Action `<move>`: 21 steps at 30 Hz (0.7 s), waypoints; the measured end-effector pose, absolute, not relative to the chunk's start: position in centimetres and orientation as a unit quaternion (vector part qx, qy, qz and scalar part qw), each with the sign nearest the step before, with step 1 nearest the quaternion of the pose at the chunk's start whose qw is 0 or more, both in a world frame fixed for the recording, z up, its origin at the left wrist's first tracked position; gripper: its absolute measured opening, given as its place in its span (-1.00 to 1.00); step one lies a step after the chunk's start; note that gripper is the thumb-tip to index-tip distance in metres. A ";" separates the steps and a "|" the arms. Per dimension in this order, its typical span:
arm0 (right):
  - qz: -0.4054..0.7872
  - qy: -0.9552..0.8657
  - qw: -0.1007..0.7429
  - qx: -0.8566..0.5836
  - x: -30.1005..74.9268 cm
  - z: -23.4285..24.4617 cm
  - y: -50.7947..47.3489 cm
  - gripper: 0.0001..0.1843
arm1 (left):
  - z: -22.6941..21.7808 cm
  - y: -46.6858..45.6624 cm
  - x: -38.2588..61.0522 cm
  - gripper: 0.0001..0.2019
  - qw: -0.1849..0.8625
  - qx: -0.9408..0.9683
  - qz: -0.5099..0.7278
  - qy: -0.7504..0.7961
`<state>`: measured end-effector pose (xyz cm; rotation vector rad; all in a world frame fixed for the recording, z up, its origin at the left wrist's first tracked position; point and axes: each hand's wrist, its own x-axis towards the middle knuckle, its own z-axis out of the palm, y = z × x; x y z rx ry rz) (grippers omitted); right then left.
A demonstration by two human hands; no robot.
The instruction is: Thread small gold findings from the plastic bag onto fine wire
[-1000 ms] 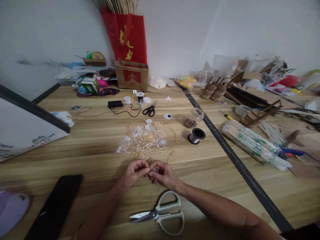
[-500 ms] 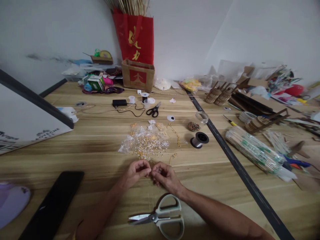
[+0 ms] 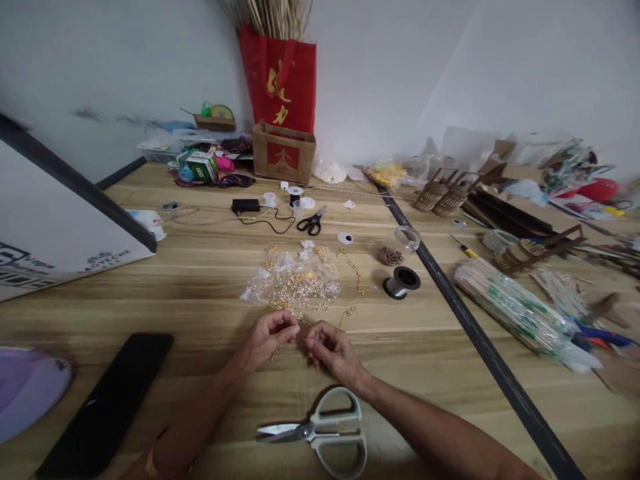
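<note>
Between the scissors [image 3: 320, 433] and the gold bits [image 3: 295, 283], the left hand [image 3: 269, 333] pinches what may be a thin chain [image 3: 274, 351]; the right hand [image 3: 331, 347] curls shut beside it.

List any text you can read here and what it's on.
"LAOTECHE", first letter unsure: white box, left; larger print below it blurred.
Gold characters: red bag, too stylised to read.
Logo: green carton, too small.
White emblem: cardboard box, no words legible.
</note>
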<state>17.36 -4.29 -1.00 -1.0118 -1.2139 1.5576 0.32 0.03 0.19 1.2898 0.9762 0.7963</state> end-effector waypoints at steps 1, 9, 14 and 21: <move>0.628 -0.492 0.446 -0.406 17.4 -1.0 -4.3 -0.60 | 0.2 0.1 0.3 -0.79 0.605 0.562 0.358 0.436; 0.615 -0.521 0.440 -0.396 17.5 -0.6 -4.7 -0.61 | 1.0 0.8 0.3 -0.84 0.456 0.658 0.367 0.474; 0.604 -0.540 0.437 -0.391 17.6 -0.7 -4.8 -0.63 | 0.9 1.4 1.0 -0.90 0.322 0.754 0.286 0.495; 0.566 -0.590 0.420 -0.393 17.8 -0.3 -5.1 -0.67 | 1.2 2.4 1.9 -0.83 0.144 0.853 0.189 0.465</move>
